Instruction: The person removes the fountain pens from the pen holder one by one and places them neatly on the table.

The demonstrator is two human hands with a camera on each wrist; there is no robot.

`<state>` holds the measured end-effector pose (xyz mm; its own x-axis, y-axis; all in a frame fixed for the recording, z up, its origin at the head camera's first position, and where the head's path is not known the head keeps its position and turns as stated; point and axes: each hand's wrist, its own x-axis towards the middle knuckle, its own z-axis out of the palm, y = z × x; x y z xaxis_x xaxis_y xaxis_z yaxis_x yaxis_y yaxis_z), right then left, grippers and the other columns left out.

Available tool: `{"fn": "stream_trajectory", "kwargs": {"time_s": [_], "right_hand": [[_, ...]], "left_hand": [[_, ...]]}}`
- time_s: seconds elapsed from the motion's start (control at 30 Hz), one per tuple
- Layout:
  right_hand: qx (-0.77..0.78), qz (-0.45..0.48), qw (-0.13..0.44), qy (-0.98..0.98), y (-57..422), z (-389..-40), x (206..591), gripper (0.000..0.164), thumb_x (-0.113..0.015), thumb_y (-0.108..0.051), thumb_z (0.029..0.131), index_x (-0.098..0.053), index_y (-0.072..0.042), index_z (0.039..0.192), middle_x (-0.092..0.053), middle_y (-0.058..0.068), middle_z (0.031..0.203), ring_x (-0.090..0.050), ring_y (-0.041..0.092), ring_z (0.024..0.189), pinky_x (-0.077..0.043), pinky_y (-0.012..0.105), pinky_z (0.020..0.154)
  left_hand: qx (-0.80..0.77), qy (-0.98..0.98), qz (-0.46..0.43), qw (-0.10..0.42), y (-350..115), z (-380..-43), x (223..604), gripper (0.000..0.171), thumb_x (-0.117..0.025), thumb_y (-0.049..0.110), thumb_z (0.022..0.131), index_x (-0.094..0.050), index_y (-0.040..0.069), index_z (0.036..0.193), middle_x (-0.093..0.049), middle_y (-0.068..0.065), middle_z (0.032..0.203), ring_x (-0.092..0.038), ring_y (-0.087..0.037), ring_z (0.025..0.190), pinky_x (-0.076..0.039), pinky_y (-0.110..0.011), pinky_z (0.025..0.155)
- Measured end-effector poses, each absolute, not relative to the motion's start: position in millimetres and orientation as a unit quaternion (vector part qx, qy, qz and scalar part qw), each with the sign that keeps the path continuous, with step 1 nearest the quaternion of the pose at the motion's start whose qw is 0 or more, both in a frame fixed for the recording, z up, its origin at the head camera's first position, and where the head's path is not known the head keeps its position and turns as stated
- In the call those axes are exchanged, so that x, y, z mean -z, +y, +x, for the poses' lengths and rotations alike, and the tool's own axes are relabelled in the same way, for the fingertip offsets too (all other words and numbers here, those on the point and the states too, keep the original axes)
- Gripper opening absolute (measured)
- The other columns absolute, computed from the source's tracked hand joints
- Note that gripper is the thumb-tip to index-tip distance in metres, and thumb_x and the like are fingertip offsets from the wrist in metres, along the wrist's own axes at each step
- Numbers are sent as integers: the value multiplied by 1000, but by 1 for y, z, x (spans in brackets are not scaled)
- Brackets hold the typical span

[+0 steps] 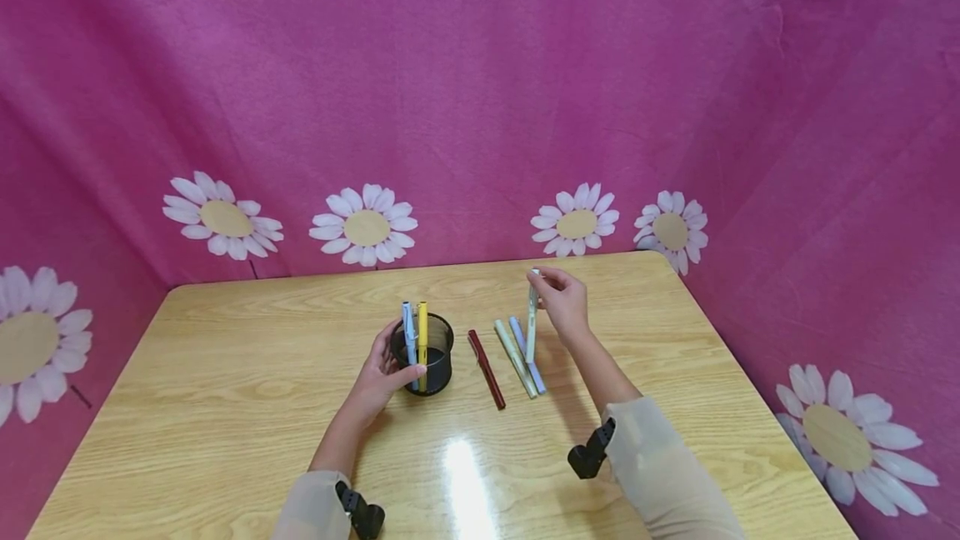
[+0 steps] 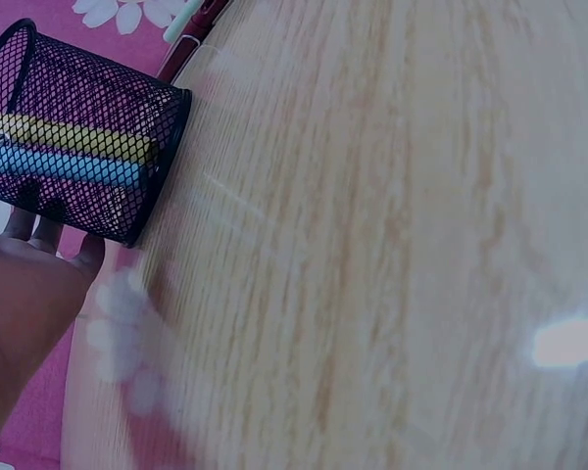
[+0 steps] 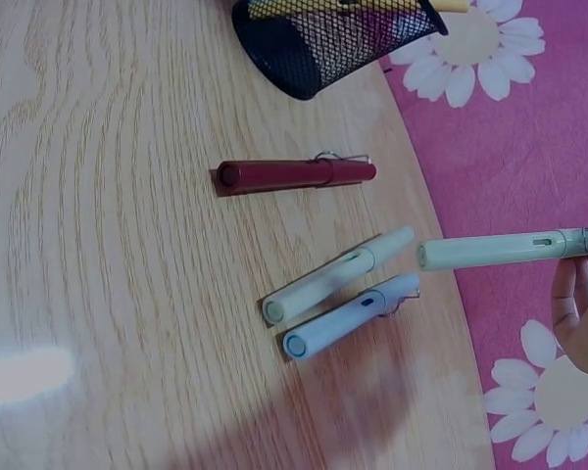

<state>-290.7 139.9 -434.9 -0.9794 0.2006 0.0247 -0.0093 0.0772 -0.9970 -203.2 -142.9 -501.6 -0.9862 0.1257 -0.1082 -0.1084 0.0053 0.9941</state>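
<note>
My left hand (image 1: 372, 386) holds a black wire-mesh pen cup (image 1: 441, 375) that stands upright on the table, its thumb across the near side and its fingers around the left side. A light blue pen (image 1: 408, 333) and a yellow pen (image 1: 423, 332) stand in the cup. To the right, my right hand (image 1: 567, 305) pinches a pale green pen (image 3: 500, 250) near its clip end, pointing downward above the table. Below it lie another pale green pen (image 3: 323, 284) and a lavender-blue pen (image 3: 348, 318), side by side. A dark red pen (image 1: 487, 370) lies between these and the cup.
The light wood table (image 1: 247, 382) reaches back to a pink cloth (image 1: 465, 107) printed with large white daisies, which also hangs at both sides. A bright light reflection lies on the tabletop near the front.
</note>
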Motion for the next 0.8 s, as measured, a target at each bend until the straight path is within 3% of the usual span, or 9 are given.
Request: {"fn": "stream_trajectory", "kwargs": {"time_s": [0.8], "right_hand": [[-645, -96, 71, -755, 161, -292, 445, 34, -67, -17, 85, -64, 3, 113, -58, -13, 73, -54, -2, 64, -52, 15, 56]], "left_hand": [[-710, 699, 3, 88, -143, -204, 503, 81, -70, 11, 82, -22, 28, 146, -21, -8, 155, -12, -28, 145, -9, -50, 118]]}}
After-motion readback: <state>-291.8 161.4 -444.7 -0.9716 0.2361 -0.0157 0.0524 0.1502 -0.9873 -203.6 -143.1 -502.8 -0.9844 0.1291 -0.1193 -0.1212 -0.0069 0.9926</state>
